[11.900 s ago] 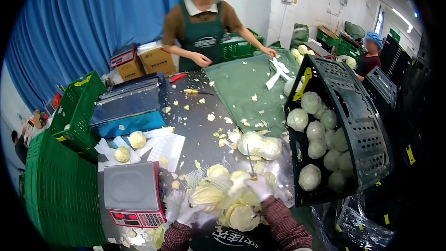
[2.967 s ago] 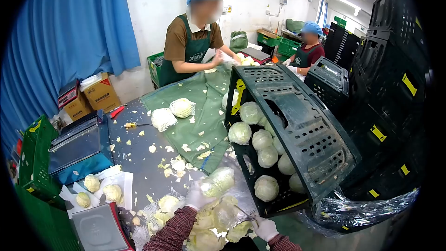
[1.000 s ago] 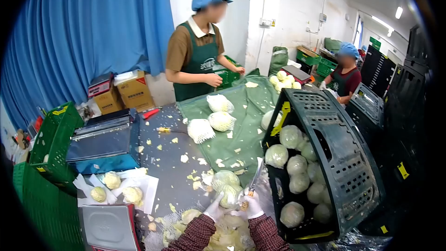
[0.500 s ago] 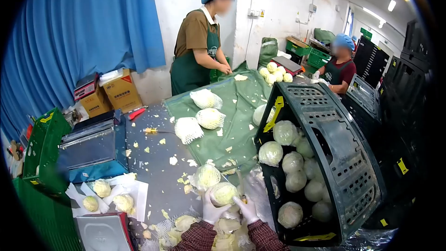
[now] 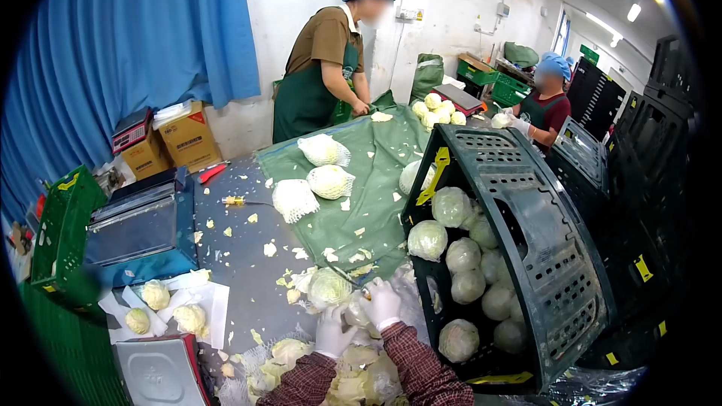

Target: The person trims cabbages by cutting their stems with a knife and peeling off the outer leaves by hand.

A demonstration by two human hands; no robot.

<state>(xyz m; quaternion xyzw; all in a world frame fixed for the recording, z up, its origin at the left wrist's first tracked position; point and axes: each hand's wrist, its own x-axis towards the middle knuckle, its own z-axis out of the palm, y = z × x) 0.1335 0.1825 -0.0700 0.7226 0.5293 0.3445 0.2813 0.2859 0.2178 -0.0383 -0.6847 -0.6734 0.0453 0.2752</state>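
Observation:
My left hand [image 5: 333,333], in a white glove, curls against the near side of a pale cabbage [image 5: 356,313] that is mostly hidden between my hands. In my gloved right hand [image 5: 383,305] is a knife [image 5: 344,276], its dark, thin blade pointing up and left. Just beyond my left hand lies another cabbage [image 5: 329,288] in white netting. Loose cabbage leaves [image 5: 361,376] are heaped beneath my forearms. Farther up, several cabbages in white foam nets, one of them here [image 5: 330,181], rest on a green cloth [image 5: 353,229].
A dark crate [image 5: 541,218] tipped on its side at the right holds several wrapped cabbages [image 5: 466,286]. On the left are a blue wrapping machine [image 5: 139,229], small cabbages on paper [image 5: 189,319] and a scale [image 5: 159,372]. One co-worker [image 5: 323,60] stands across the table, another [image 5: 545,101] farther right.
The knife has swung from upright to pointing up-left over the netted cabbage, as my right hand rose. My left hand moved down and left, now covering more of the cabbage. The view shifted slightly.

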